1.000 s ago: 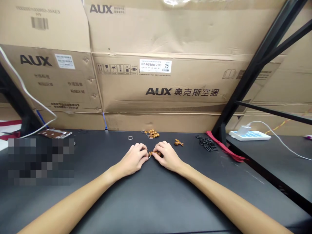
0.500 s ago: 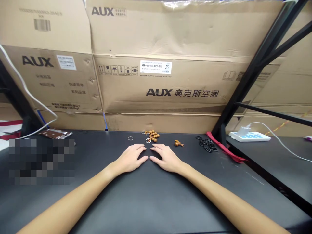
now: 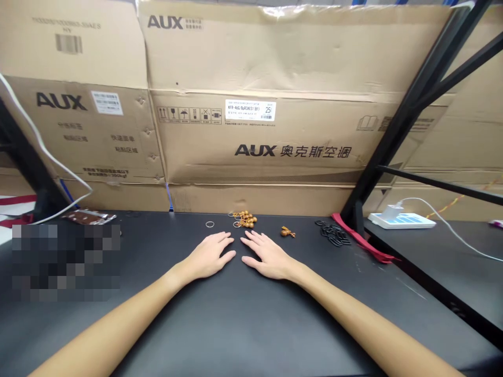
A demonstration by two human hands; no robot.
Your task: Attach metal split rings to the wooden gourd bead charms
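My left hand [image 3: 210,255] lies flat and open on the black table [image 3: 243,319], fingers stretched forward, holding nothing. My right hand [image 3: 266,253] lies flat beside it, also open and empty. Just beyond my fingertips sits a small pile of golden-brown gourd charms with key rings [image 3: 243,219]. A loose metal ring [image 3: 209,224] lies to the left of the pile. One single gourd charm [image 3: 287,231] lies to the right of my right hand.
A heap of black rings [image 3: 333,231] lies by a red strap [image 3: 363,239] at a black frame post [image 3: 396,123]. Cardboard boxes [image 3: 275,94] wall off the back. A white power strip [image 3: 401,220] sits right, a brown packet [image 3: 87,216] left.
A second ago both hands pinched a gourd charm and ring between them. That piece now lies with the pile and both hands rest flat and empty.
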